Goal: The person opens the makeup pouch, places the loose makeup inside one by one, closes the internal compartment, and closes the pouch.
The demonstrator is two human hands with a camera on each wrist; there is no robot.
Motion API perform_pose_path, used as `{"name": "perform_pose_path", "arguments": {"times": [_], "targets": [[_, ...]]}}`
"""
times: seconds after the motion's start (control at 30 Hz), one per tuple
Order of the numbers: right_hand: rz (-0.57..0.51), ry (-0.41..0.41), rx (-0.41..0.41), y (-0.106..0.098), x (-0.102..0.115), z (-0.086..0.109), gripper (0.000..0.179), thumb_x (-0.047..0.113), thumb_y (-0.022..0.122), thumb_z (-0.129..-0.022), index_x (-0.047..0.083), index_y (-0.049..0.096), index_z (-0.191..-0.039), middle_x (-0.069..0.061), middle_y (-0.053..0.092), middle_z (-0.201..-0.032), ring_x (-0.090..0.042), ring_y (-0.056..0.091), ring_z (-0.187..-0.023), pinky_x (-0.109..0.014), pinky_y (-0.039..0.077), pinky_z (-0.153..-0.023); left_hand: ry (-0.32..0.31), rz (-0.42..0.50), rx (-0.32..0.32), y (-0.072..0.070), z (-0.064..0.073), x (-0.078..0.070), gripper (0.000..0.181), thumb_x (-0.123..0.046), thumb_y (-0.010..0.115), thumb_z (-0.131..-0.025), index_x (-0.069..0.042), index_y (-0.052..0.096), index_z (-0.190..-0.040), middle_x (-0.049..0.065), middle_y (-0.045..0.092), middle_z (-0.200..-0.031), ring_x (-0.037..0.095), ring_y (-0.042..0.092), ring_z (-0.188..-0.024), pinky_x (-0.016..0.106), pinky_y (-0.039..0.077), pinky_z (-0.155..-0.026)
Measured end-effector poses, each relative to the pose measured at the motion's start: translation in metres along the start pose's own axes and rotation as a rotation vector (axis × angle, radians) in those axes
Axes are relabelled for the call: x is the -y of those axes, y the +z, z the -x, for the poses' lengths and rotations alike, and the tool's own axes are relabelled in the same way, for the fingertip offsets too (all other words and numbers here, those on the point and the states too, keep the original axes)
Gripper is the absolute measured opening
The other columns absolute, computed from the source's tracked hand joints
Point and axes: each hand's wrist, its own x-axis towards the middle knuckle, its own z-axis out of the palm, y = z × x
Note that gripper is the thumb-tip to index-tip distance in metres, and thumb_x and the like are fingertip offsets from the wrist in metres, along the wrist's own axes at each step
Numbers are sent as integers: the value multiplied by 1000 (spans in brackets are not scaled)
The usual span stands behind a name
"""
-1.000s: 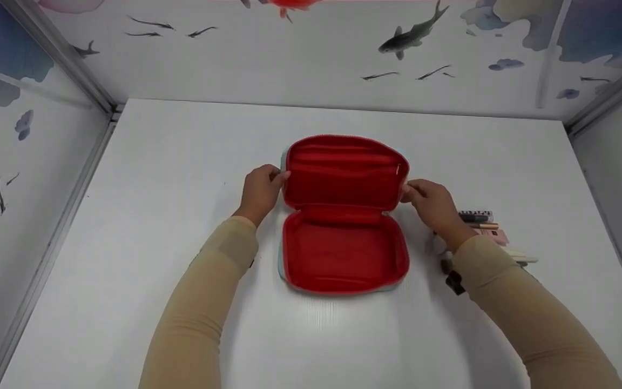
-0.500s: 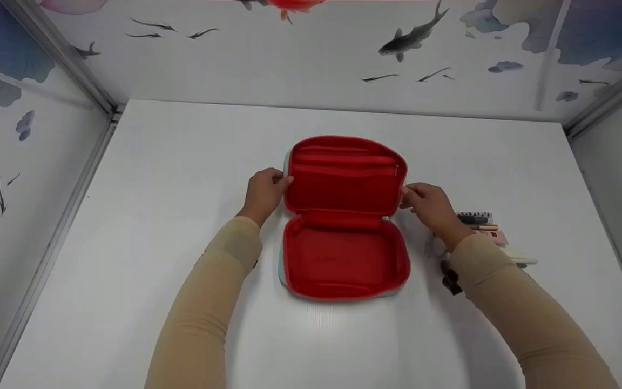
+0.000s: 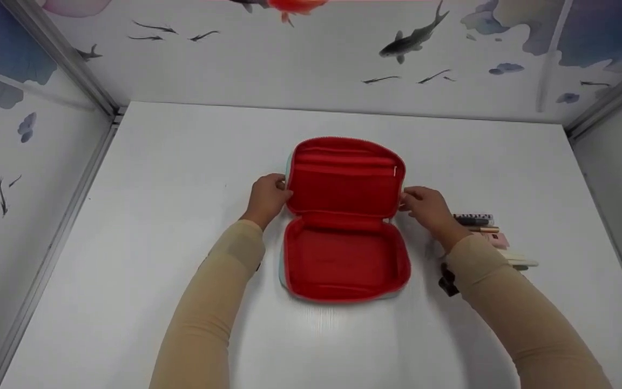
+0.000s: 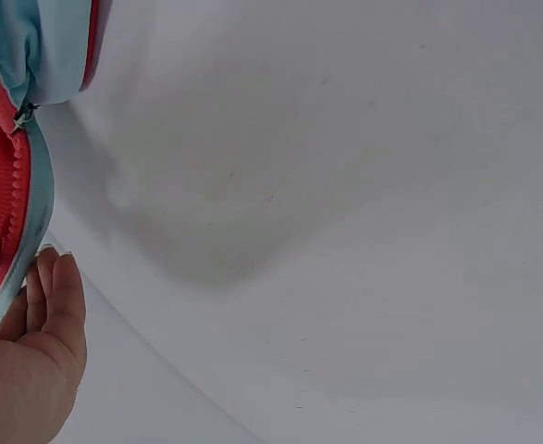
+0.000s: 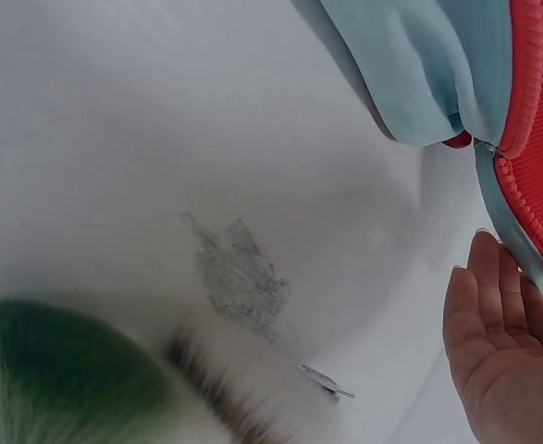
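A cosmetic bag [image 3: 343,259] lies unzipped and spread out in the middle of the table, its red lining facing up. Pale blue fabric shows on its outside in both wrist views. The lid half [image 3: 343,189] stands on the far side, with an inner pocket across it. My left hand [image 3: 269,199] pinches the lid's left edge, thumb on the red lining and fingers outside. At the opposite edge, my right hand [image 3: 427,208] holds the lid the same way. In the right wrist view its fingers [image 5: 488,287] lie along the blue outside.
Right of the bag, partly under my right forearm, lie a black pen-like tube [image 3: 473,220], a pink packet [image 3: 497,239] and white sticks [image 3: 521,261]. A green-bristled brush [image 5: 67,370] shows close up in the right wrist view. A fish-patterned wall [image 3: 289,70] stands behind the table [image 3: 154,162].
Both hands have come slightly nearer to me while keeping their grip on the lid's sides. The bag has shifted a little the same way.
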Motion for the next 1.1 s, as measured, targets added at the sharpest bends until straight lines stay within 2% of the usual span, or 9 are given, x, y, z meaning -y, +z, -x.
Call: {"name": "perform_pose_path", "arguments": {"times": [0.2,0.4,0.6,0.87,1.1], "targets": [[-19,18,18,1,-2,-2,46,25,42,-104,-4,43,-140,-24,53,-132,-34,55,-120,-43,45,-99,-1,-21,2,2,-3,1,41,-4,59,-92,3,54,-132,17,62,-114,24,58,-100,35,51,-84],[-29,46,28,2,-4,-6,48,24,42,-103,-4,40,-142,-24,50,-135,-35,53,-122,-44,43,-101,-5,-28,1,4,-6,2,41,-3,58,-92,4,54,-132,19,62,-117,27,58,-106,36,51,-86],[-22,76,38,2,-5,-6,50,19,42,-101,-3,34,-146,-24,49,-136,-34,51,-123,-44,43,-102,-6,-16,-1,5,-6,2,39,-1,58,-92,5,54,-130,19,61,-116,27,58,-106,35,51,-86],[63,48,6,-8,-5,8,51,20,52,-98,1,39,-144,-20,51,-135,-34,45,-125,-47,42,-102,-31,25,-2,5,-3,2,38,-2,57,-93,4,53,-130,19,60,-120,26,58,-107,35,51,-86],[38,56,37,-18,-12,25,48,19,55,-97,3,44,-141,-18,50,-138,-33,46,-123,-48,44,-99,-27,35,-4,5,-4,3,39,-2,58,-92,4,54,-131,19,60,-121,27,57,-111,36,50,-89]]}}
